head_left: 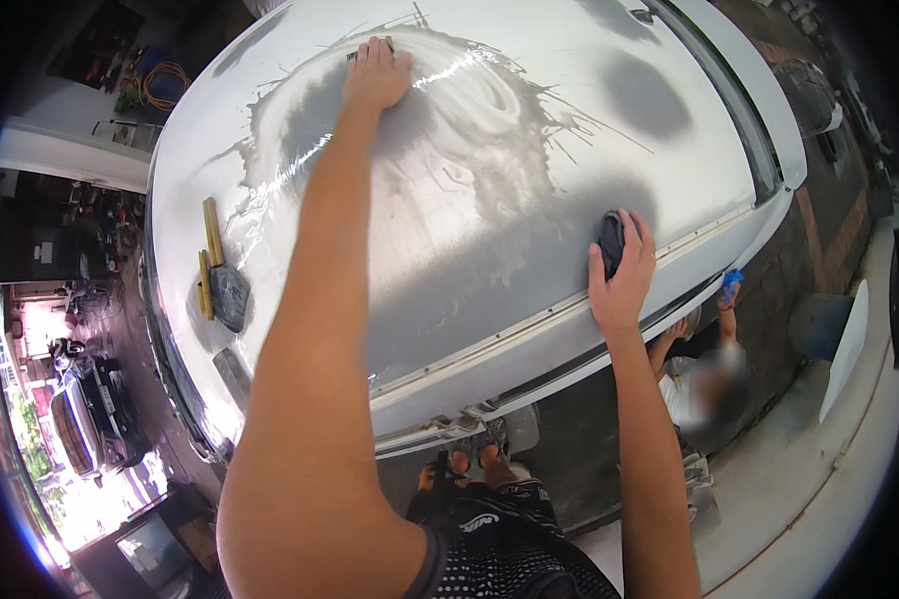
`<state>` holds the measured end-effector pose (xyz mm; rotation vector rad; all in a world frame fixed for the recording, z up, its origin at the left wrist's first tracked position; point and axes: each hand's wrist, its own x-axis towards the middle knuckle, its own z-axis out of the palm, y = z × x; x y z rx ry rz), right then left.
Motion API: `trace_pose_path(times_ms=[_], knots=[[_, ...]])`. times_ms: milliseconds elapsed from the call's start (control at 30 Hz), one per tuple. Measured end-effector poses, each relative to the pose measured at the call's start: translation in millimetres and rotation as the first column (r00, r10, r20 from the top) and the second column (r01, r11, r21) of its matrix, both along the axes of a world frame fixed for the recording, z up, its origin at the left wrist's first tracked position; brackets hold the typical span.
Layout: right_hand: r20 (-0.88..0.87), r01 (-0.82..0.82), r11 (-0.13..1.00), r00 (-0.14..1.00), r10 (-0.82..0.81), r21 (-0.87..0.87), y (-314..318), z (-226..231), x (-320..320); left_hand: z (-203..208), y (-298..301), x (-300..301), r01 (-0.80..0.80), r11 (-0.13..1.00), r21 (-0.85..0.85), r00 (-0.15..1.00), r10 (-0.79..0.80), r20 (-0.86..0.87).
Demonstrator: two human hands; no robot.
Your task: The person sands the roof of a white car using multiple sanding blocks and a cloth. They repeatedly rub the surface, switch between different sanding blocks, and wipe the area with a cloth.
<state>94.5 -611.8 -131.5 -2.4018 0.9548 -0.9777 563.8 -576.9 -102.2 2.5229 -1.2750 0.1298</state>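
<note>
L arm [310,319] is nearest my cam, reaching up across the white car roof [704,165], which fills most of my view. From my end I see a broad cloudy wet-looking smear [514,140] w/ ragged edges mid-roof, and a dull grey area [489,295] on the near side, running toward the bolted edge strip [489,344]. R arm [649,429] comes up from below; a co-worker [684,397] is low down, R of the car. Two yellowish sticks [212,232] lie at roof L, just beside a flat dark piece [232,298].

Hands are well apart. R hand [624,275] is curled round a dark pad [610,243] on the grey area, nr the strip. L hand [378,80] lies spread on the smear's far part, fingertips over a small block [354,57]; mostly hidden, so can't tell how firmly it's held.

To rub well, I'd keep the L palm level, pressure light + even, strokes overlapping. Surface should prob stay wet. Ease off nr the strip; R hand mustn't take body wt.
</note>
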Motion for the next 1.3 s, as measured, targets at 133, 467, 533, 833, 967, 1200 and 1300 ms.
trace_pose_path(times_ms=[133,467,533,833,967,1200,1300], knots=[[-0.013,0.042,0.999,0.999,-0.042,0.002,-3.0,-6.6,-7.1,-39.9,-1.3,-110.6,0.301,0.954,0.003,0.95,-0.3,-0.081],[-0.009,0.032,0.999,0.999,-0.032,-0.011,-3.3,-5.7,-7.9,-25.5,4.9,-87.6,0.208,0.976,0.058,0.978,-0.208,-0.01],[-0.003,0.049,0.998,0.999,-0.049,-0.032,-10.2,-6.2,-10.5,-47.9,-9.6,-102.9,0.417,0.909,-0.001,0.909,-0.417,0.009],[-0.027,0.067,0.998,0.997,-0.067,-0.004,-9.6,-7.9,-20.0,-48.0,-28.9,-98.6,0.271,0.962,0.017,0.963,-0.271,-0.01],[-0.009,0.052,0.999,0.999,-0.052,-0.016,-5.2,-1.3,-15.3,-33.1,19.4,-38.9,0.191,0.969,0.158,0.981,-0.183,-0.062],[-0.024,0.076,0.997,0.997,-0.076,-0.012,-10.1,-5.5,-19.8,-48.1,30.4,-160.2,0.463,0.886,0.016,0.886,-0.463,0.025],[0.013,0.037,0.999,0.999,-0.037,0.003,-5.4,-3.1,-10.6,-50.0,62.9,-96.3,0.388,0.921,0.024,0.914,-0.388,0.119]])
